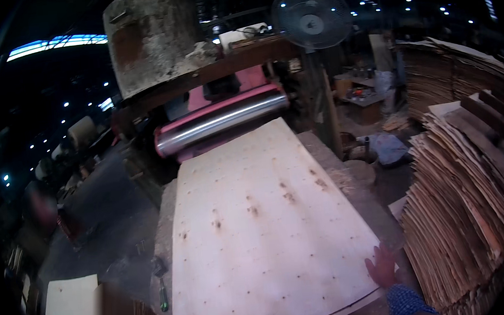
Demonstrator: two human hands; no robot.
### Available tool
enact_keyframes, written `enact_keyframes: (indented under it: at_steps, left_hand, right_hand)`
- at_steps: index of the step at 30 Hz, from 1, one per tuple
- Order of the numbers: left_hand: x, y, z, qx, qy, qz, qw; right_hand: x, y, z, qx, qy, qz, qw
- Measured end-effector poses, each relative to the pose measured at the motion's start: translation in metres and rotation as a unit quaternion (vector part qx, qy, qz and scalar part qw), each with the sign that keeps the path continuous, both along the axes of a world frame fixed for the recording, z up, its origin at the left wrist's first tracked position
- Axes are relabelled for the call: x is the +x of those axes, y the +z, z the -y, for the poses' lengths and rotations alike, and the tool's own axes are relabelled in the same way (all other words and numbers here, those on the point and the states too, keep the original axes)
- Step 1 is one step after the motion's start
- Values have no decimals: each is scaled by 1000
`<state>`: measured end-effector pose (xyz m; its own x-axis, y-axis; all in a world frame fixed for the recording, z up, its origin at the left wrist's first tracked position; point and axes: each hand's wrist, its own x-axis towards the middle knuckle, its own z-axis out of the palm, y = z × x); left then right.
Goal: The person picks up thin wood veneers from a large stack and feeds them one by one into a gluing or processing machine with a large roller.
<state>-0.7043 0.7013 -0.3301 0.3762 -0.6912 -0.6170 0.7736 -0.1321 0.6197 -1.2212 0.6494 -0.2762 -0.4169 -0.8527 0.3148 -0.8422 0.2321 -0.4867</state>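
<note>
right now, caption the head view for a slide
Hands at the near end of a knotted veneer sheet before a shiny metal roller

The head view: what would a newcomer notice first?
A big, dark-speckled pale sheet fills the middle, its far end near a shiny metal roller. The person's right hand lies spread at the sheet's right edge, near the bottom. A large stack of thin brown sheets fans along the right side.
</note>
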Motion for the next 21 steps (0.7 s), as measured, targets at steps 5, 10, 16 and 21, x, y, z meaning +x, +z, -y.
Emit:
enact_keyframes:
  at_steps: [5,10,16,21]
  left_hand:
    - [7,22,-13,-22,-19,-12,1000]
    - [7,10,-6,-18,-24,-10,999]
    - [5,17,-8,-61,-47,-5,997]
    - [10,7,-8,-59,-47,-7,997]
  right_hand:
    - [16,9,6,19,0,3,1000]
    - [12,20,-2,8,-11,-35,999]
    - [10,13,-1,10,-15,28,999]
    - [13,20,-1,15,-3,-3,1000]
